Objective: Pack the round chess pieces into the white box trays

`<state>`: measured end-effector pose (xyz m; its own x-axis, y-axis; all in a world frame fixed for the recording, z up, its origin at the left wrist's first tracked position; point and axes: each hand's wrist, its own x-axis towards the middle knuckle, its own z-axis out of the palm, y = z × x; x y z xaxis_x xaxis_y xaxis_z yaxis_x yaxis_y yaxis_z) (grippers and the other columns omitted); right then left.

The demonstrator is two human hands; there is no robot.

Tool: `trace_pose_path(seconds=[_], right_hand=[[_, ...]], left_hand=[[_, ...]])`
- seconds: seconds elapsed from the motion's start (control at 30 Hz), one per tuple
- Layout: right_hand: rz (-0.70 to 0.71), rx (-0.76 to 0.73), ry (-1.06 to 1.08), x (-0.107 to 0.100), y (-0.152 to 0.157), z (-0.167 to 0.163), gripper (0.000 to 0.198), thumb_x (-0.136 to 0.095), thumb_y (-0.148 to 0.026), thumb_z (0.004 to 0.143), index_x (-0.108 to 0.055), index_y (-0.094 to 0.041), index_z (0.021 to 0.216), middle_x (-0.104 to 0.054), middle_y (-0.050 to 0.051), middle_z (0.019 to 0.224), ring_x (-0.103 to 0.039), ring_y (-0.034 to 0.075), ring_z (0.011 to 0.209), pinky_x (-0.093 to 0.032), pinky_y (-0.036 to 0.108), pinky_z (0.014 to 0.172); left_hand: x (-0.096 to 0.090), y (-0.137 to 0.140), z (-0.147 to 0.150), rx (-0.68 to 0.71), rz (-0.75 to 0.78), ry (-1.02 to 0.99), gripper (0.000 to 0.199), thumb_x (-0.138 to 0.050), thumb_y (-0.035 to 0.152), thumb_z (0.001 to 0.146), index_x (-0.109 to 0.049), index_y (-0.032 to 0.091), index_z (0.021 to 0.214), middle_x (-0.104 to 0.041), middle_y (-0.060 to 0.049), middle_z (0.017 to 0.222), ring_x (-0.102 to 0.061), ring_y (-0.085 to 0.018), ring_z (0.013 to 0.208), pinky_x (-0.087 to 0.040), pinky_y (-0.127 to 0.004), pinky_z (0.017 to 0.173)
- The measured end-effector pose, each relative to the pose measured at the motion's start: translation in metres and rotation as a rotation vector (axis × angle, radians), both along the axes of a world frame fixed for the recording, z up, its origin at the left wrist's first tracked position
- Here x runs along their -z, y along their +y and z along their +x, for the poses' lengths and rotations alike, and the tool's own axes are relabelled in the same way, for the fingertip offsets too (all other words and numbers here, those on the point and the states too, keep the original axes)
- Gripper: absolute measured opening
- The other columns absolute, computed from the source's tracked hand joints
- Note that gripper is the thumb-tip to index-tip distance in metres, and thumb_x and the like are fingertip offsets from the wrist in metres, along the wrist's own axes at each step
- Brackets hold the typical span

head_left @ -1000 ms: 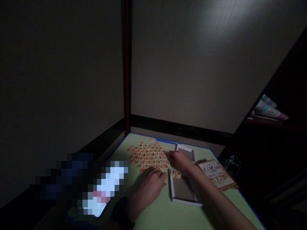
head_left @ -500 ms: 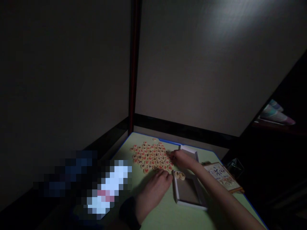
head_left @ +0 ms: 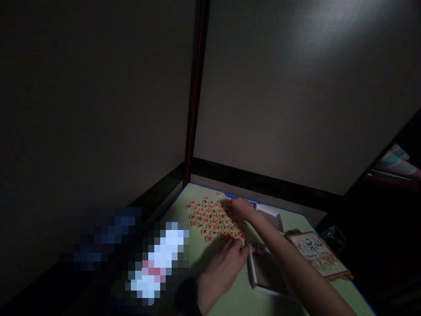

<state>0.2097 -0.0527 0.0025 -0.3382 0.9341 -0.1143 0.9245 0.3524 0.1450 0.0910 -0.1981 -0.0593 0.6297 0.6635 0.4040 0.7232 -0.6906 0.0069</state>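
Many round Chinese chess pieces [head_left: 210, 215], marked in red and black, lie close together on the pale green table [head_left: 237, 303]. My left hand [head_left: 225, 259], with a dark band at the wrist, rests at the near edge of the pieces. Its fingers bend down onto them and the thumb stands apart. Over the right side of the pieces, my right hand [head_left: 241, 208] has its fingers curled down among them. Whatever its fingertips hold is hidden. Close by my left hand, under my right forearm, lies a shallow white-edged box tray [head_left: 252, 274] with a few pieces at its far end.
A second white-edged box part [head_left: 279, 224] lies behind my right forearm. To the right is a box with printed lettering [head_left: 320, 254]. Walls [head_left: 263, 109] stand behind the table. A bright blurred-out area [head_left: 161, 263] is at the left.
My right hand has moved further away and slightly left over the pieces, its forearm now crossing the tray more. My left hand stays at the near edge. The whole view has shifted a little.
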Motion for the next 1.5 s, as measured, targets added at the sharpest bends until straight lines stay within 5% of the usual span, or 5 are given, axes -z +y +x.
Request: trace_pose_path(seconds=[0.63, 0.9, 1.1, 1.3, 1.5], right_hand=[[-0.099, -0.099, -0.026, -0.008, 0.008, -0.017, 0.025, -0.053, -0.02, 0.088, -0.072, -0.018, 0.104, -0.074, 0.013, 0.107, -0.069, 0.023, 0.098, -0.046, 0.023, 0.074], [-0.041, -0.096, -0.016, 0.0, 0.002, -0.027, 0.033, -0.061, -0.014, 0.078, -0.068, -0.012, 0.11, -0.073, 0.018, 0.108, -0.069, 0.027, 0.099, -0.047, 0.026, 0.073], [0.018, -0.102, 0.065, -0.014, -0.007, -0.019, 0.026, -0.053, -0.018, 0.086, -0.069, -0.014, 0.106, -0.073, 0.017, 0.104, -0.069, 0.024, 0.093, -0.045, 0.026, 0.072], [0.044, -0.145, 0.21, -0.038, -0.058, 0.034, 0.024, -0.05, -0.015, 0.088, -0.07, -0.016, 0.1, -0.073, 0.008, 0.093, -0.066, 0.016, 0.08, -0.043, 0.022, 0.071], [-0.088, -0.178, 0.507, -0.02, -0.146, 0.083, 0.027, -0.054, -0.004, 0.076, -0.073, -0.018, 0.09, -0.072, 0.005, 0.09, -0.064, 0.016, 0.081, -0.045, 0.023, 0.073]], left_hand=[[0.006, 0.0, 0.001, 0.052, -0.074, -0.115, 0.041, -0.042, -0.006, 0.075, -0.055, 0.012, 0.109, -0.059, -0.011, 0.113, -0.059, -0.024, 0.107, -0.053, -0.04, 0.095], [-0.006, -0.002, -0.001, 0.048, -0.182, -0.124, 0.039, -0.039, -0.005, 0.078, -0.057, 0.013, 0.107, -0.06, -0.01, 0.109, -0.058, -0.025, 0.106, -0.054, -0.043, 0.093], [-0.004, 0.001, 0.0, 0.037, -0.13, -0.162, 0.028, -0.044, 0.0, 0.083, -0.057, 0.015, 0.102, -0.061, -0.008, 0.106, -0.059, -0.025, 0.103, -0.056, -0.042, 0.088], [-0.007, 0.002, 0.0, 0.022, -0.114, -0.158, 0.023, -0.048, 0.001, 0.082, -0.058, 0.014, 0.099, -0.061, -0.008, 0.103, -0.06, -0.024, 0.101, -0.055, -0.04, 0.088], [-0.011, 0.001, -0.002, 0.024, -0.147, -0.135, 0.022, -0.05, 0.004, 0.085, -0.059, 0.016, 0.1, -0.061, -0.006, 0.103, -0.059, -0.023, 0.099, -0.053, -0.039, 0.087]])
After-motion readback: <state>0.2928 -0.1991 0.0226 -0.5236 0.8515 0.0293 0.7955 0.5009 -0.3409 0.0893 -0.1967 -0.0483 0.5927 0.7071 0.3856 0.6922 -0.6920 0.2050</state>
